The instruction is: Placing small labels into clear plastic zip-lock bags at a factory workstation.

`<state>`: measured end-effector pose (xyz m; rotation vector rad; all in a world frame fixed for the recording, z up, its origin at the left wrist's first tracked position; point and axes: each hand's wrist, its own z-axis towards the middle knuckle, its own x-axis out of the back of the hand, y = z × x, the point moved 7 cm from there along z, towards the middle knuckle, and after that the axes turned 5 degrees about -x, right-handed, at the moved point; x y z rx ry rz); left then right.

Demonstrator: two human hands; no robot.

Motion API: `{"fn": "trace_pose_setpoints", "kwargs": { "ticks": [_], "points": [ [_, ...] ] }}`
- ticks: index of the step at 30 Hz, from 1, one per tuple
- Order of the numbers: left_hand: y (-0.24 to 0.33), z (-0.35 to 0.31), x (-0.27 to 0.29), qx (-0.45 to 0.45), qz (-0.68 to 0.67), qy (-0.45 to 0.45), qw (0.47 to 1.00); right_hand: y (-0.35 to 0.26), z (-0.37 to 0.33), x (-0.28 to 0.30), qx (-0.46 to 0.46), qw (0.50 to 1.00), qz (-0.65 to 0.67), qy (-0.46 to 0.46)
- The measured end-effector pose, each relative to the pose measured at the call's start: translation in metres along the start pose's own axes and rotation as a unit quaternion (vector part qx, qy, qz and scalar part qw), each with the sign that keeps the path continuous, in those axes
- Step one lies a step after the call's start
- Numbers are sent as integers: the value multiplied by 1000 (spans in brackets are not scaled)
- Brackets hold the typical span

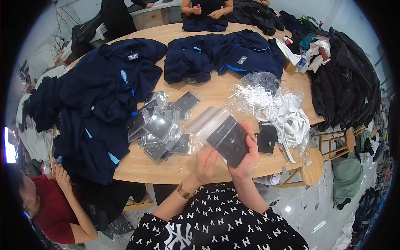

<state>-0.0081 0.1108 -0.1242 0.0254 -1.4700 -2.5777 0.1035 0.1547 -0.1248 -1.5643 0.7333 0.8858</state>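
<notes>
A clear plastic bag with a black card [229, 143] inside lies tilted across my right hand [246, 156], which grips it along its right side. My left hand [204, 163], with a gold watch above it, is closed at the bag's lower left edge. What its fingertips pinch, if anything, is hidden. To the left is a loose heap of similar clear bags with black cards [159, 127]. Right of my hands lie several loose black tags [266, 137], next to a bunch of white cords [258, 96] in crumpled clear plastic.
Navy garments [100, 87] cover the table's left side, and more navy garments [225, 54] lie across its far side. Black garments [346, 79] hang over the right edge beside wooden stools [310, 166]. One person in red [56, 204] sits at the left; another works across the table [207, 10].
</notes>
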Motion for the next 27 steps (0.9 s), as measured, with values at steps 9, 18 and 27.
{"fn": "trace_pose_setpoints", "kwargs": {
  "ticks": [9, 18, 27],
  "points": [
    [16, 5, 3, -113, 206, -12, 972, 4, -6, 3, -35, 998, 45, 36],
    [20, 10, 0, -55, 146, 96, 983, 6, -14, -1, 0, 1000, -4, 25],
    [2, -3, -15, 67, -10, 40, 997, 1, -12, -1, 14, 1000, -21, -7]
  ]
}}
